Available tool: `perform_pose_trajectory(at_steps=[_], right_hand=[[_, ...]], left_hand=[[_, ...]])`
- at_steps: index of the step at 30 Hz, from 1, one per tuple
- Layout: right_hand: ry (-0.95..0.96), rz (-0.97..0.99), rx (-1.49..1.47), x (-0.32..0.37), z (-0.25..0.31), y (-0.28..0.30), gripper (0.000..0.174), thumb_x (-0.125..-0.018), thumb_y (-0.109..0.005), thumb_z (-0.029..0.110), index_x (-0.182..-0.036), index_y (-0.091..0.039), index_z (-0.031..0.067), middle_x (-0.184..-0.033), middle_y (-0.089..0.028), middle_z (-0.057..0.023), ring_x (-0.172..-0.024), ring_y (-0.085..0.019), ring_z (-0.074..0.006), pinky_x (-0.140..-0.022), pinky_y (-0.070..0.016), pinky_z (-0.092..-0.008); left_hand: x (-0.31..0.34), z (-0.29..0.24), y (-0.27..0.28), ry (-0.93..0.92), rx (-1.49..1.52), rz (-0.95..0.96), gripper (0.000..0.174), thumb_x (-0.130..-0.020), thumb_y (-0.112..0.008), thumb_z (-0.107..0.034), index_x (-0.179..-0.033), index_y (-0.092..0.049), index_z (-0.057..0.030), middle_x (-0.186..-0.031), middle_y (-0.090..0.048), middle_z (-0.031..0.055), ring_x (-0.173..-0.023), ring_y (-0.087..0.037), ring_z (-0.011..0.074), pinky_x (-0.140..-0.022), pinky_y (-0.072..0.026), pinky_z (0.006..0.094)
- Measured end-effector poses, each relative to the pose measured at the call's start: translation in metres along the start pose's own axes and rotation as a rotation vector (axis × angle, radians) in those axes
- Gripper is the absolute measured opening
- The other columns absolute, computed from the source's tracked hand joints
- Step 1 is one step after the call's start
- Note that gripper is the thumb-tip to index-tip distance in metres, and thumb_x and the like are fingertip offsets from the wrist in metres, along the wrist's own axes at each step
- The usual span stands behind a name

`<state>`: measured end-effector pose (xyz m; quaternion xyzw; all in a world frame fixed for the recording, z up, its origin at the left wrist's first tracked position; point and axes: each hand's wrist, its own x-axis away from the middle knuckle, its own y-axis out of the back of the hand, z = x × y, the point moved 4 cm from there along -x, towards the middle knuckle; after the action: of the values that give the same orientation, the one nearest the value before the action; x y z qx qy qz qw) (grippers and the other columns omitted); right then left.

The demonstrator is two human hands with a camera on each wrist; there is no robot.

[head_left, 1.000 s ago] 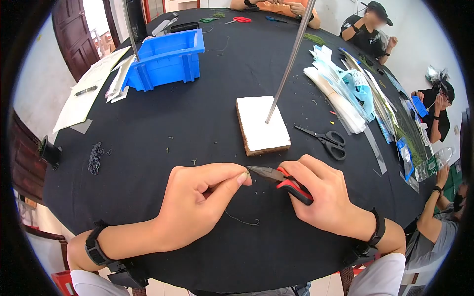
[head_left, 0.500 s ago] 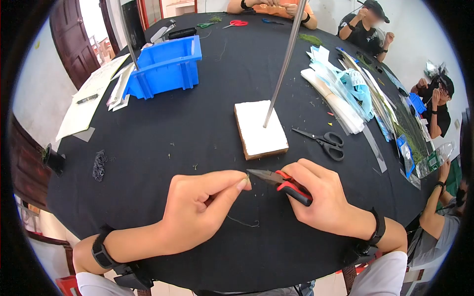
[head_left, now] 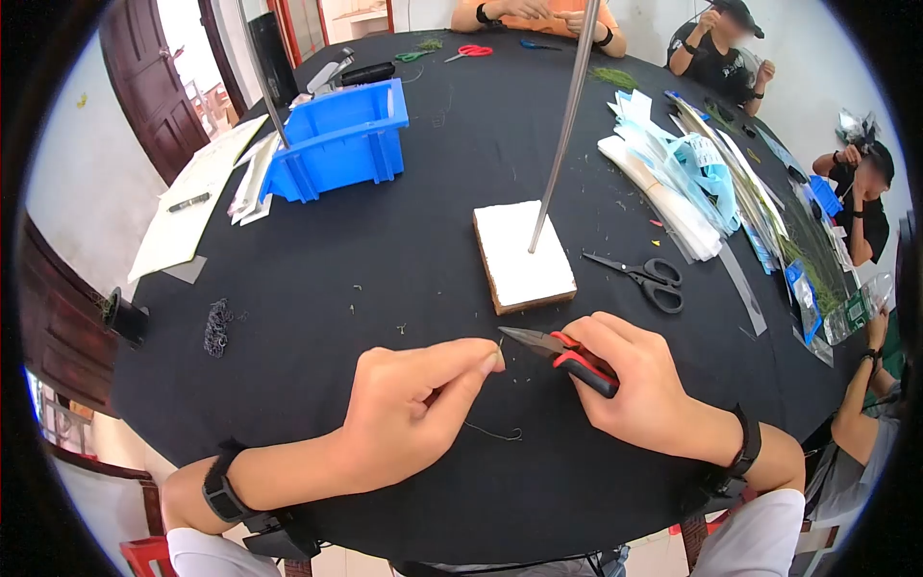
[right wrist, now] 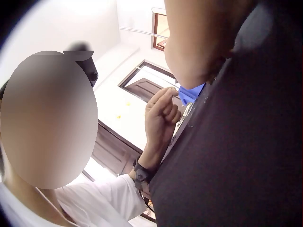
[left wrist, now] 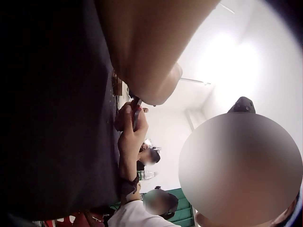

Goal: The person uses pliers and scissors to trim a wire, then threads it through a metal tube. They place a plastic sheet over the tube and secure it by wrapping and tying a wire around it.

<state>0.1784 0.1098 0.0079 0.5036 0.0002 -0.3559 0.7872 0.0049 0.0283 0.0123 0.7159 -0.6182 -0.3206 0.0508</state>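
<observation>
In the head view the left hand [head_left: 409,409] pinches something tiny and thin between thumb and forefinger; a short bit of it stands above the fingertips. The right hand [head_left: 639,389] grips red-and-black pliers [head_left: 586,373], their pointed metal tip just right of the left fingertips and apart from them. A thin dark thread [head_left: 495,435] lies on the cloth below the left hand. In the left wrist view the right hand [left wrist: 131,125] shows with the pliers. The right wrist view has the left hand [right wrist: 161,120] with thumb and forefinger together.
Beyond the hands stands a white-topped block [head_left: 524,260] with an upright metal rod [head_left: 562,135]. Black scissors [head_left: 649,281] lie to its right. Farther off are a blue bin [head_left: 341,144], a dark chain-like heap [head_left: 218,329], and plastic strips [head_left: 663,192]. Other people sit around the table.
The head view has shifted, so the table scene sits farther right. The pliers' tip, close against the left fingertips a second ago, now stands slightly away. Both hands keep their hold.
</observation>
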Motion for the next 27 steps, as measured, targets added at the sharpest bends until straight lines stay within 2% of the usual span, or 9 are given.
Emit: perform_pose_trajectory(at_steps=[2,4,5,8,11,13,19,22,27], right_hand=[[0.020,-0.053,-0.002,0.001,-0.005,0.000,0.030,-0.069,-0.066,0.003,-0.097,-0.055,0.0038,-0.083,-0.057,-0.0124,-0.072,-0.059,-0.0328,-0.059,-0.0472,-0.0390],[-0.113,-0.154,0.073,-0.006,-0.028,0.012,0.026,-0.073,-0.065,0.004,-0.096,-0.054,0.0020,-0.088,-0.059,-0.0141,-0.074,-0.060,-0.0337,-0.061,-0.0478,-0.0386],[-0.158,-0.158,0.094,-0.004,-0.031,0.016,0.025,-0.076,-0.064,0.005,-0.099,-0.055,0.0024,-0.091,-0.059,-0.0143,-0.076,-0.061,-0.0334,-0.063,-0.0483,-0.0374],[-0.023,-0.239,0.071,-0.004,-0.015,0.015,0.029,-0.076,-0.064,0.005,-0.103,-0.054,0.0031,-0.090,-0.059,-0.0137,-0.076,-0.061,-0.0326,-0.064,-0.0487,-0.0365],[-0.038,-0.155,0.090,-0.005,-0.005,0.014,0.037,-0.076,-0.070,0.017,-0.107,-0.054,0.0053,-0.089,-0.059,-0.0113,-0.075,-0.061,-0.0291,-0.064,-0.0487,-0.0348],[-0.001,-0.104,0.094,-0.004,-0.002,0.011,0.043,-0.075,-0.073,0.028,-0.107,-0.054,0.0062,-0.087,-0.059,-0.0092,-0.075,-0.061,-0.0269,-0.064,-0.0483,-0.0342],[0.130,0.067,0.166,-0.003,0.006,0.006,0.031,-0.074,-0.072,0.021,-0.097,-0.059,0.0056,-0.089,-0.057,-0.0084,-0.085,-0.057,-0.0246,-0.069,-0.0463,-0.0327],[0.294,-0.112,0.139,-0.006,0.013,0.013,0.026,-0.076,-0.069,0.016,-0.097,-0.059,0.0046,-0.093,-0.057,-0.0093,-0.087,-0.056,-0.0263,-0.074,-0.0451,-0.0346],[0.200,0.058,-0.457,-0.001,0.019,-0.001,0.015,-0.081,-0.062,0.006,-0.096,-0.059,0.0037,-0.093,-0.059,-0.0084,-0.088,-0.055,-0.0244,-0.080,-0.0414,-0.0346]], left_hand=[[0.001,-0.002,0.000,0.033,-0.021,0.041,0.008,-0.081,-0.059,0.003,-0.087,-0.064,0.0004,-0.061,-0.058,0.0075,-0.041,-0.042,0.0079,-0.040,-0.0329,0.0217],[0.009,-0.023,-0.003,-0.056,0.062,0.028,0.007,-0.083,-0.059,0.001,-0.086,-0.065,0.0002,-0.060,-0.058,0.0061,-0.042,-0.042,0.0063,-0.040,-0.0337,0.0215],[0.007,-0.020,0.000,-0.002,0.016,0.036,0.008,-0.083,-0.059,0.000,-0.087,-0.066,0.0002,-0.060,-0.059,0.0040,-0.043,-0.041,0.0037,-0.040,-0.0335,0.0214],[0.001,0.001,0.000,0.155,0.136,-0.021,0.010,-0.087,-0.059,-0.006,-0.089,-0.067,-0.0005,-0.060,-0.056,0.0005,-0.044,-0.035,0.0011,-0.040,-0.0262,0.0210],[0.001,-0.001,0.000,0.301,0.313,0.040,0.014,-0.090,-0.056,-0.011,-0.090,-0.067,-0.0014,-0.057,-0.050,-0.0036,-0.047,-0.032,0.0003,-0.043,-0.0231,0.0206],[-0.001,0.002,-0.002,0.294,0.425,0.086,0.018,-0.092,-0.054,-0.014,-0.090,-0.064,0.0005,-0.056,-0.046,-0.0045,-0.047,-0.032,0.0011,-0.043,-0.0227,0.0208],[-0.001,0.006,-0.008,0.418,0.718,0.214,0.020,-0.093,-0.052,-0.016,-0.091,-0.060,0.0021,-0.056,-0.040,-0.0049,-0.046,-0.029,0.0029,-0.043,-0.0203,0.0216],[0.000,0.004,-0.013,0.457,0.775,0.275,0.019,-0.094,-0.052,-0.015,-0.091,-0.060,0.0021,-0.056,-0.040,-0.0049,-0.047,-0.029,0.0032,-0.044,-0.0197,0.0219],[0.001,0.000,-0.017,0.398,0.703,0.328,0.017,-0.094,-0.052,-0.014,-0.093,-0.061,0.0007,-0.066,-0.050,-0.0033,-0.052,-0.034,0.0016,-0.046,-0.0246,0.0205]])
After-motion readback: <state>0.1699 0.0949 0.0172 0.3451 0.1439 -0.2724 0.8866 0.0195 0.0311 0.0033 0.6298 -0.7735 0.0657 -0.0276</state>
